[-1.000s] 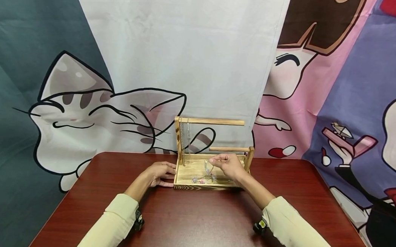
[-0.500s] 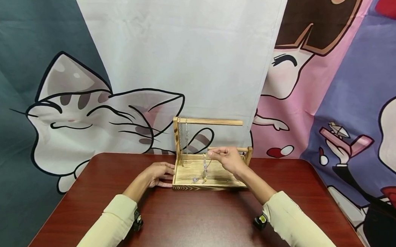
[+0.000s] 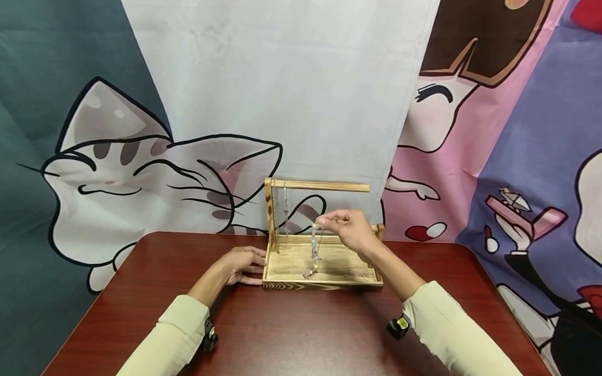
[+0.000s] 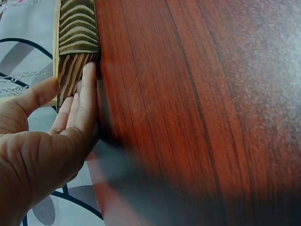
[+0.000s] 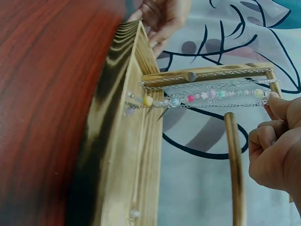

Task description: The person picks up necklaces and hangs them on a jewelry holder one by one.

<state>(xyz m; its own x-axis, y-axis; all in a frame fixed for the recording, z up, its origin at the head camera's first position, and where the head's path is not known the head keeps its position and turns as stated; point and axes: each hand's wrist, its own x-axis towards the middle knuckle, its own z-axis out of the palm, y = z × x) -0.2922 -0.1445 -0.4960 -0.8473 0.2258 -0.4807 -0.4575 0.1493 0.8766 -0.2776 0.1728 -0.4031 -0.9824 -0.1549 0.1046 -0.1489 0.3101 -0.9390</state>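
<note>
My right hand [image 3: 352, 229] pinches the top of a beaded necklace [image 3: 314, 247] between thumb and forefinger. Pastel beads and thin silver chain hang from the fingertips in a loop, and its lower end lies low in a shallow wooden tray [image 3: 291, 287]. In the right wrist view, yellow, pink and pale blue beads [image 5: 190, 98] stretch from the fingers toward the tray. My left hand [image 3: 243, 264] is at the tray's left end; in the left wrist view its straight fingers [image 4: 87, 96] lie along the outer wood, with the thumb near the edge.
The tray carries a wooden post with an upper bar [image 3: 326, 184], where silver chains [image 3: 285, 203] hang at the left. A lower bar is partly hidden behind my right hand. A small bead piece [image 5: 135, 213] lies in the tray. The red-brown table [image 3: 290, 344] meets a cartoon backdrop.
My right hand has risen, lifting the beaded necklace from a heap on the tray floor into a hanging loop. The left hand has stayed at the tray's end.
</note>
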